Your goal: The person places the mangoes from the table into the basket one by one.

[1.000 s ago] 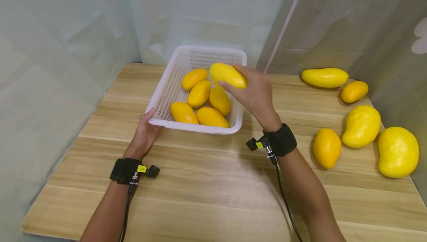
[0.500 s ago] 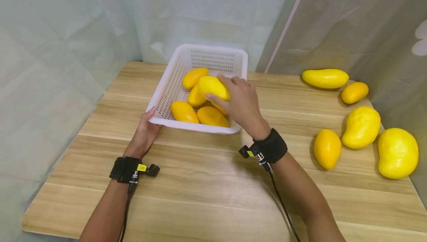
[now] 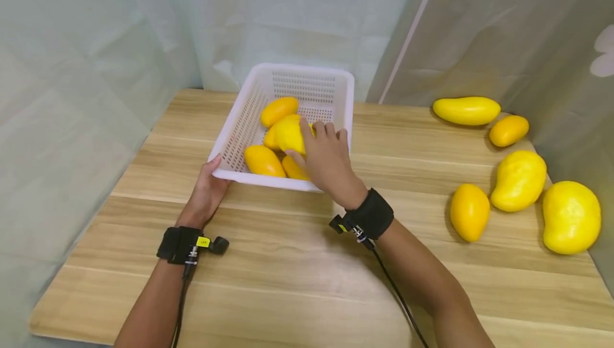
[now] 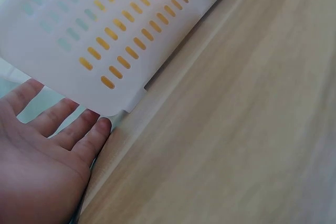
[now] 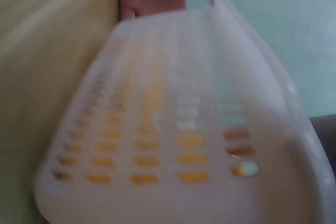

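Observation:
A white plastic basket (image 3: pixel 259 178) with slotted walls stands at the back of the table. My left hand (image 3: pixel 209 191) grips its near left corner, thumb over the rim; in the left wrist view the fingers (image 4: pixel 86 135) reach against the outside of that corner. Inside the basket, my right hand (image 3: pixel 328 159) holds a pale yellow mango (image 3: pixel 290 134), its fingers over the far side and the thumb on the near side. Darker orange-yellow mangoes lie around it, among them one at the back (image 3: pixel 280 112) and one at the front left (image 3: pixel 264 161). Others are partly hidden.
On the table's right side lie a long yellow mango (image 3: pixel 466 111), a small orange one (image 3: pixel 509 130), a medium orange one (image 3: pixel 470 212) and two large yellow mangoes (image 3: pixel 519 181). Grey curtains (image 3: pixel 297 12) border the wooden table (image 3: pixel 268 273). A cable (image 3: pixel 398 294) trails from each wrist strap.
My right hand has carried the pale yellow mango from near the basket's right rim leftward and down onto the other mangoes. The left hand keeps its place at the corner.

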`<state>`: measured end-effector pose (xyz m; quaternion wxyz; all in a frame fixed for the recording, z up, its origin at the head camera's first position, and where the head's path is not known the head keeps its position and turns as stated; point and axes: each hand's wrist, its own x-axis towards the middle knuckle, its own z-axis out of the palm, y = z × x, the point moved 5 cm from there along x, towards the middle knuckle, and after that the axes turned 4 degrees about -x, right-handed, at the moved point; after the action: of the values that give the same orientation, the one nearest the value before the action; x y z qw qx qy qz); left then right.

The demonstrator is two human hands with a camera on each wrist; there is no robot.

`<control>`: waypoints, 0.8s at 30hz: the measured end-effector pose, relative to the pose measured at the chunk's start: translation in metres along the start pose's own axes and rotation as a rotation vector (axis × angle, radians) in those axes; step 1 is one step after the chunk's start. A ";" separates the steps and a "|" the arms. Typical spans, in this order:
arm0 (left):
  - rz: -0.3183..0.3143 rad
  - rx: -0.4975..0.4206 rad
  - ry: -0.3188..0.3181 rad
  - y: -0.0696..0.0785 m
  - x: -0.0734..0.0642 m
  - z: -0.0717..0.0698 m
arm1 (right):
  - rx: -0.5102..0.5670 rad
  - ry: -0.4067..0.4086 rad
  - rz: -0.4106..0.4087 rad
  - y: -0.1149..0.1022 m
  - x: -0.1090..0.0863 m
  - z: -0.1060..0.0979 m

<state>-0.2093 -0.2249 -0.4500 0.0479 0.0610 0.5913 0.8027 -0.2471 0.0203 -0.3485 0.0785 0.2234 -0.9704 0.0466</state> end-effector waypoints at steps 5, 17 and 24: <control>-0.007 0.021 -0.007 -0.001 0.001 0.003 | 0.116 -0.126 0.012 0.002 -0.002 0.006; -0.015 0.031 -0.007 0.002 0.001 0.007 | 0.161 -0.023 -0.118 0.009 -0.004 -0.002; -0.010 0.026 -0.007 0.001 0.001 0.006 | 0.135 -0.049 -0.053 0.009 0.001 0.000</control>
<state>-0.2090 -0.2197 -0.4473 0.0532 0.0617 0.6020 0.7944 -0.2518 0.0283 -0.3486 0.0406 0.2548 -0.9605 0.1046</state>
